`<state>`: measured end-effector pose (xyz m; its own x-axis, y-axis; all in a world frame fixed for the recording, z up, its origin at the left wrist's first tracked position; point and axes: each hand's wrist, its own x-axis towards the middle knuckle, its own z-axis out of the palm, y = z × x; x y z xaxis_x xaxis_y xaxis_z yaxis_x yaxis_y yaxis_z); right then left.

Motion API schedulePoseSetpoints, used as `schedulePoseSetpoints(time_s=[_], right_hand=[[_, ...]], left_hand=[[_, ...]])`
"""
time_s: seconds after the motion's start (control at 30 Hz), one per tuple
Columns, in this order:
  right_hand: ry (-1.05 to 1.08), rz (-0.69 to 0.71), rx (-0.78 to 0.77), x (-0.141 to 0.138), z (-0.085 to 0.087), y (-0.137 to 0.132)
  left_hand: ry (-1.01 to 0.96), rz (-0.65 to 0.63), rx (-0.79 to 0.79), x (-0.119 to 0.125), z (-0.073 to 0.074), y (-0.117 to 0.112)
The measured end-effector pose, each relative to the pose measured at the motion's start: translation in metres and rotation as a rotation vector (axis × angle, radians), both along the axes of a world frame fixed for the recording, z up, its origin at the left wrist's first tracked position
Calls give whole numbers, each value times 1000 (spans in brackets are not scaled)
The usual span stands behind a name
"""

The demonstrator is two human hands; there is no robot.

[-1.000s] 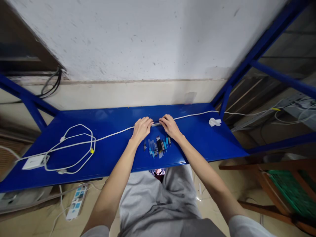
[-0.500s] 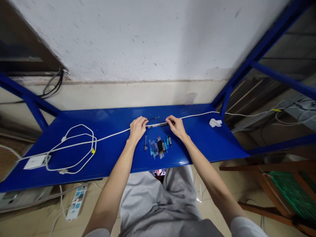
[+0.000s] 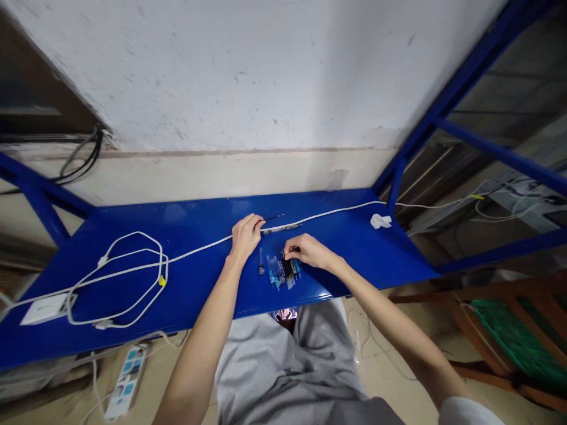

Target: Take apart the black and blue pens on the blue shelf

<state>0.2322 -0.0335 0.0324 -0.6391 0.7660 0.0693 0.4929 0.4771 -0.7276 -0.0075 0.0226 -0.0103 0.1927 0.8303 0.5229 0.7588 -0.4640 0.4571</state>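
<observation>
My left hand (image 3: 246,236) rests on the blue shelf with its fingertips pinched on a thin dark pen refill (image 3: 273,218), whose tip points right. A slim clear-and-dark pen piece (image 3: 287,228) lies just right of those fingers, along the white cable (image 3: 341,209). Over the sorted pen parts, my right hand (image 3: 310,251) is closed, thumb and fingertips together; what they grip, if anything, is hidden. Below it sit black grip pieces and pale-ended parts (image 3: 290,282). Clear barrels with blue ends (image 3: 275,274) stand in a row beside them, and one clear tube (image 3: 261,262) lies apart on the left.
The blue shelf (image 3: 212,271) backs onto a wall. A looped white cord (image 3: 119,236) and a white box (image 3: 46,308) lie on the left, crumpled tissue (image 3: 381,221) on the right. A power strip (image 3: 126,381) is on the floor; a wooden chair (image 3: 469,330) stands right.
My right hand has left the slim pen piece by the cable and moved down and left onto the pen parts. My left hand keeps its pinch; the view has shifted slightly.
</observation>
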Motion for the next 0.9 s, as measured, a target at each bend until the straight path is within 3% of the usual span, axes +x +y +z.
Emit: schedulePoseSetpoints(time_s=[0.2, 0.43, 0.9], right_hand=[[39, 27, -61, -10, -1, 9], [-125, 105, 3, -18, 7, 15], [-254, 211, -30, -27, 14, 21]], left_hand=[[-25, -37, 4, 1, 1, -1], [-38, 25, 13, 0, -3, 2], [-45, 57, -30, 0, -2, 3]])
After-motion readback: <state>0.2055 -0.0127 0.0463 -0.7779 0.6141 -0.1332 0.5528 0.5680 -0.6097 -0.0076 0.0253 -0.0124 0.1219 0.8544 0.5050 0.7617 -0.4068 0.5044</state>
